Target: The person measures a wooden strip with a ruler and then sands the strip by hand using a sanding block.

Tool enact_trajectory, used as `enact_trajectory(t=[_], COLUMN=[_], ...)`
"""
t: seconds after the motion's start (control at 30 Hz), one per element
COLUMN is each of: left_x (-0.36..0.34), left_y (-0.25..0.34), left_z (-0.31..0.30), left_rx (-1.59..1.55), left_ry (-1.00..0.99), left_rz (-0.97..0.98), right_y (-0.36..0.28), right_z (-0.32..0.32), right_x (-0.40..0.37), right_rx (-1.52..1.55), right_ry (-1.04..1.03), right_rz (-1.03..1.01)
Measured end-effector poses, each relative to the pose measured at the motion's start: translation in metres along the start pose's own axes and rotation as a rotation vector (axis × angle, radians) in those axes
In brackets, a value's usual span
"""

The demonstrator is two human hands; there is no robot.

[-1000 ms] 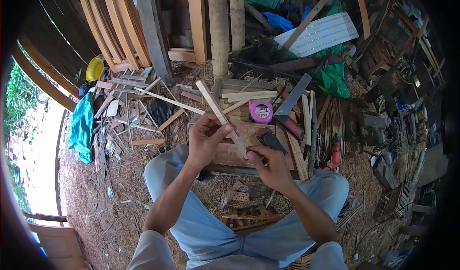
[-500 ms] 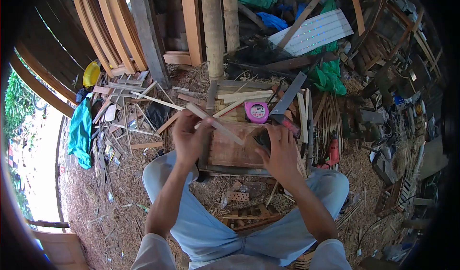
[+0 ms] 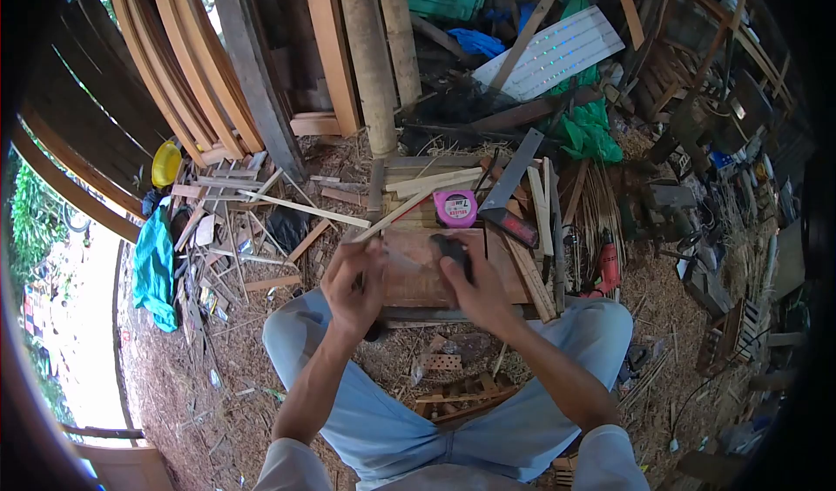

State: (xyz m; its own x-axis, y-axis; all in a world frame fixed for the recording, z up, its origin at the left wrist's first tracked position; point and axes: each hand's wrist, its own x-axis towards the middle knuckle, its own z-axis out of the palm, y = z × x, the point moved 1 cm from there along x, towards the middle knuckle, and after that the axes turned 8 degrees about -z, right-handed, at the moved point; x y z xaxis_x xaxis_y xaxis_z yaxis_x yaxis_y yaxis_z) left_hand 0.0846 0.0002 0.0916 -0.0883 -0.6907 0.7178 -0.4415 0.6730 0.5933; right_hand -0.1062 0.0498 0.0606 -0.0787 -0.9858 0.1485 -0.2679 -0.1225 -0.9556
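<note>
Above the left part of a low wooden work box (image 3: 409,292), my left hand (image 3: 353,286) is closed on a thin wood piece (image 3: 402,261), which is blurred by motion. My right hand (image 3: 477,286) is wrapped round a small black tool (image 3: 453,253), whose exact kind I cannot make out. Just beyond my right hand, a pink tape measure (image 3: 455,207) rests on the box. A try square (image 3: 512,186) lies to its right, its metal blade slanting away. Light wooden strips (image 3: 435,181) lie behind the tape measure.
Wood scraps (image 3: 252,191) are heaped at the left, near a teal cloth (image 3: 154,269). A red power tool (image 3: 607,267) is on the ground to the right. Bamboo posts (image 3: 370,64) rise behind the box. A perforated brick (image 3: 441,361) lies between my legs.
My right hand has lifted the black tool and brought it left, towards my left hand. The wood piece in my left hand has turned and now sits lower. The view has shifted slightly.
</note>
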Motion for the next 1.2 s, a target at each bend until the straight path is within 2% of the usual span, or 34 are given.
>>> enact_trajectory(t=[0.03,0.1,0.17,0.23,0.37,0.43,0.5,0.57,0.63,0.7,0.77,0.83,0.9,0.97,1.03,1.1,1.17,1.2], left_x=[0.000,-0.003,-0.006,-0.006,-0.008,-0.014,-0.014,-0.015,-0.016,-0.017,-0.013,-0.017,-0.017,-0.012,-0.021,-0.015,-0.012,-0.012], left_y=[0.006,0.018,0.022,0.021,0.016,0.021,0.022,0.019,0.014,0.014,0.021,0.014,0.008,0.009,0.012,0.005,0.010,0.010], left_z=[-0.002,-0.001,0.001,-0.002,-0.003,-0.003,-0.008,-0.011,-0.008,-0.003,-0.010,-0.010,-0.007,-0.003,-0.007,-0.011,-0.010,-0.008], left_rx=[-0.001,-0.020,-0.043,-0.015,-0.033,-0.103,-0.037,-0.058,-0.120,-0.180,-0.047,-0.062,-0.101,-0.089,-0.068,-0.039,-0.030,-0.074], left_ry=[-0.004,-0.016,-0.022,-0.012,-0.050,0.000,-0.026,-0.056,-0.043,-0.025,-0.038,-0.033,-0.042,-0.004,0.017,0.010,0.008,0.017], left_rz=[0.006,0.140,0.135,0.113,0.174,0.225,0.178,0.147,0.181,0.193,0.138,0.133,0.178,0.223,0.237,0.082,0.122,0.160], right_y=[-0.010,-0.032,-0.025,0.003,-0.010,-0.050,-0.019,0.015,-0.014,-0.043,-0.017,-0.001,-0.017,-0.053,-0.029,0.007,0.012,-0.018], right_z=[0.006,0.014,0.018,0.025,0.021,0.017,0.021,0.022,0.019,0.021,0.022,0.020,0.019,0.018,0.024,0.025,0.026,0.022], right_x=[-0.004,-0.012,-0.015,-0.011,-0.013,-0.021,-0.014,-0.009,-0.015,-0.026,-0.021,-0.008,-0.014,-0.022,-0.023,-0.009,-0.013,-0.018], right_rx=[0.003,0.110,0.077,-0.178,-0.077,-0.009,-0.028,-0.118,-0.139,0.009,-0.010,-0.103,-0.137,-0.003,0.003,-0.183,-0.217,-0.179], right_ry=[0.007,0.044,0.061,0.233,0.219,0.183,0.215,0.180,0.147,0.195,0.205,0.180,0.177,0.234,0.249,0.235,0.255,0.232], right_rz=[-0.002,-0.199,-0.205,-0.290,-0.240,-0.387,-0.380,-0.165,-0.181,-0.267,-0.293,-0.158,-0.167,-0.422,-0.394,-0.228,-0.232,-0.256])
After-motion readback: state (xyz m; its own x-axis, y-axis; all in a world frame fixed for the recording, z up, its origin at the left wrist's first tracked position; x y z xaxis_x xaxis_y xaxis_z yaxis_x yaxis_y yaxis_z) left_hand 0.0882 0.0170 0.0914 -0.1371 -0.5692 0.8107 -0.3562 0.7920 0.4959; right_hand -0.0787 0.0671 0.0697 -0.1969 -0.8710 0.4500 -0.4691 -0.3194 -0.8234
